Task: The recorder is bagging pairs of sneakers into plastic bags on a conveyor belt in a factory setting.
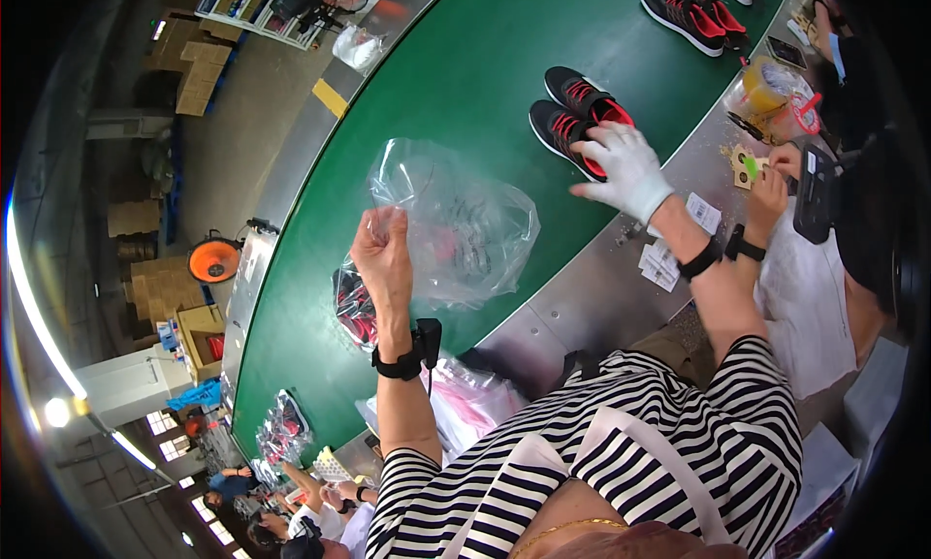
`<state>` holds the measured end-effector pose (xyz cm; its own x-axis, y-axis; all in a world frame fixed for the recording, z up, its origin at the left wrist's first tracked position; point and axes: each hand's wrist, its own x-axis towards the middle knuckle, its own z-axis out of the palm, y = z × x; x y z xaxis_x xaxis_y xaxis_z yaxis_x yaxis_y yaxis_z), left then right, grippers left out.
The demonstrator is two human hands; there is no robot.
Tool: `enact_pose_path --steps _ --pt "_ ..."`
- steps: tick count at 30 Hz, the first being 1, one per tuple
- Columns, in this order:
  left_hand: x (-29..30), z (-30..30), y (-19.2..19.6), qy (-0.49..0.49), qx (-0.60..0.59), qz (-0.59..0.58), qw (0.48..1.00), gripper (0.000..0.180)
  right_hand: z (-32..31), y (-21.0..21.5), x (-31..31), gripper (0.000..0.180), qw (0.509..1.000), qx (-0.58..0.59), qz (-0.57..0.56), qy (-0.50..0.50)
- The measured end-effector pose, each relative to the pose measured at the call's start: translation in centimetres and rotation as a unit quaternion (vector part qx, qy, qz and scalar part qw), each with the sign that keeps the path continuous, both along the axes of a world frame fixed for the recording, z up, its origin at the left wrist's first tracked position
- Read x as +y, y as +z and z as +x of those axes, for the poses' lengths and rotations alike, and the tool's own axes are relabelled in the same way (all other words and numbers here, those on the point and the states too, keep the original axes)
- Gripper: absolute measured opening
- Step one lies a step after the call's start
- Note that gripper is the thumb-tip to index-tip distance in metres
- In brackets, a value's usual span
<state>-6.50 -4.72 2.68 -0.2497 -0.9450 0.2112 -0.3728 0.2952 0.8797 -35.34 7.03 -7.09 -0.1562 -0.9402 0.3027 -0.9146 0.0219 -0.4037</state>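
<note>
A person in a black-and-white striped top stands at a long green conveyor belt (456, 64) that curves through a factory hall. The left hand (381, 251), bare and wearing a black wristband, is raised above the belt with its fingers pinched closed on the edge of a clear plastic bag (456, 224), which hangs open and crinkled beside it. The right hand (626, 169), in a white glove, reaches forward with its fingers spread and rests on a pair of black sneakers with red lining (577, 113) lying side by side on the belt; it presses on the nearer shoe rather than gripping it. A bagged pair of shoes (354, 307) lies on the belt just below the left hand. More sneakers (693, 14) sit farther up the belt. The belt has a grey metal rim (582, 287) (paper tags lie on it). To the right, another worker's hands (771, 186) handle a small card. Beyond the belt are a concrete floor, stacked cardboard boxes (199, 69) and an orange fan (214, 259).
</note>
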Motion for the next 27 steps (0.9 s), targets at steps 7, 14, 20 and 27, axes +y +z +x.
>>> enact_pose_path --steps 7,14,20,27 --pt "-0.7 0.0 -2.3 0.017 0.0 0.033 0.999 0.017 -4.7 -9.6 -2.4 0.054 0.958 0.179 0.213 0.071" --pt "0.6 2.0 -3.4 0.082 -0.009 0.099 0.992 0.022 -3.5 -10.0 -4.4 0.036 0.966 0.135 0.189 0.116" --pt "1.1 3.1 -2.7 0.05 -0.004 0.087 0.995 0.021 -1.0 -4.0 -3.9 0.044 0.982 -0.103 0.158 0.028" --pt "0.6 3.8 -2.6 0.033 0.096 0.145 0.984 0.019 -1.8 1.9 7.0 0.05 0.812 -0.571 -0.101 0.066"
